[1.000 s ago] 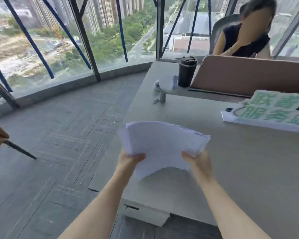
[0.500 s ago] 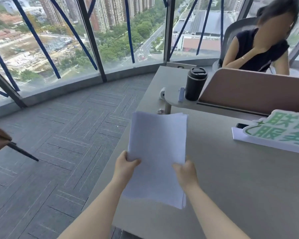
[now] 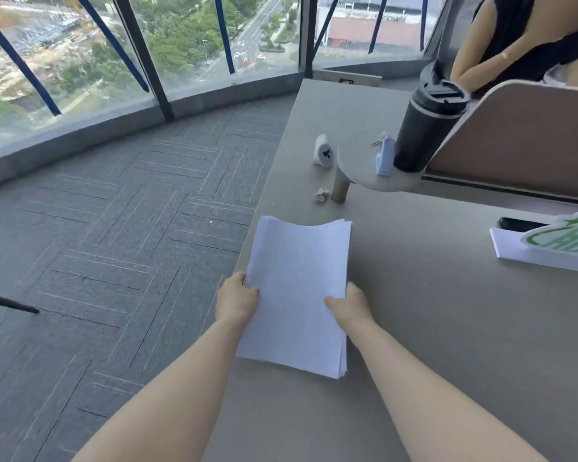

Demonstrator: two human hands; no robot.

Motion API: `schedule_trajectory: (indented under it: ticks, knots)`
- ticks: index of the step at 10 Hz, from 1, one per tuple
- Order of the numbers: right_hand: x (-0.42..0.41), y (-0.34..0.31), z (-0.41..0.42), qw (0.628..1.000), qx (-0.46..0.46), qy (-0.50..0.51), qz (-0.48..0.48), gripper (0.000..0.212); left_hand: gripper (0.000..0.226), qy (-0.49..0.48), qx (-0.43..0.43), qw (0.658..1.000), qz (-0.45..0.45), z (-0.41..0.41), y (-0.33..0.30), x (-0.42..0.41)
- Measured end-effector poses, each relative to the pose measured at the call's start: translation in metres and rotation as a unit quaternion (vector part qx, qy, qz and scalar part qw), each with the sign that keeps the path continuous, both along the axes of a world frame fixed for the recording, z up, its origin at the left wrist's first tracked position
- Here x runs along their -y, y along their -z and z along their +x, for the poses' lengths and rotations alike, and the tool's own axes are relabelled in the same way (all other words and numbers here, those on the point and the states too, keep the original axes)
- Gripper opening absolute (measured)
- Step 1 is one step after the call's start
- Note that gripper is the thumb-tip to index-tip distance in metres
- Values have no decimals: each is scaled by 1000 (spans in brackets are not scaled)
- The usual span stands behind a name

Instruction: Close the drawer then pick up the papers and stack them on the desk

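A stack of white papers (image 3: 297, 288) lies squared up over the left edge of the grey desk (image 3: 447, 328). My left hand (image 3: 236, 303) grips the stack's left side with the thumb on top. On the stack's right side my right hand (image 3: 351, 305) holds it the same way. The far end of the sheets curls up slightly. I cannot tell whether the stack rests on the desk or hovers just above it. The drawer is out of view.
A black tumbler (image 3: 426, 126) and a small blue item (image 3: 384, 156) stand on a raised round shelf (image 3: 364, 175). A white gadget (image 3: 324, 151) and a crumpled wrapper (image 3: 321, 196) lie nearby. A green-lettered sign (image 3: 561, 243) and brown partition (image 3: 528, 141) sit right. A person sits behind it.
The fanned sheets have been squared into a neat stack and lowered toward the desk's left edge. The view has tilted down and moved closer.
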State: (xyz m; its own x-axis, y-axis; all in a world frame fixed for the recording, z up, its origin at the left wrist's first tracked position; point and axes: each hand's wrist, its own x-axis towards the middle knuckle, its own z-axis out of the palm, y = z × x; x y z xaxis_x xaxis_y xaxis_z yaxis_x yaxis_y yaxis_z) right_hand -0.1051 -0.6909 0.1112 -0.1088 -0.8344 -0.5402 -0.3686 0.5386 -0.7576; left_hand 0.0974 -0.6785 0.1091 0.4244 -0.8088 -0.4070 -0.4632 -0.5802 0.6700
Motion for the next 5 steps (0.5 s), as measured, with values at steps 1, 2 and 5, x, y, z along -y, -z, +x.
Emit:
schedule_trajectory:
  ticks: [1, 2, 5]
  knots:
    - [7, 5, 4, 994, -105, -40, 10, 27, 26, -16, 32, 999, 6, 2, 8, 7]
    - [7, -2, 7, 958, -273, -80, 34, 38, 46, -28, 74, 997, 5, 2, 15, 11]
    - [-25, -11, -25, 988, -149, 22, 29, 32, 41, -47, 100, 993, -52, -5, -1, -17]
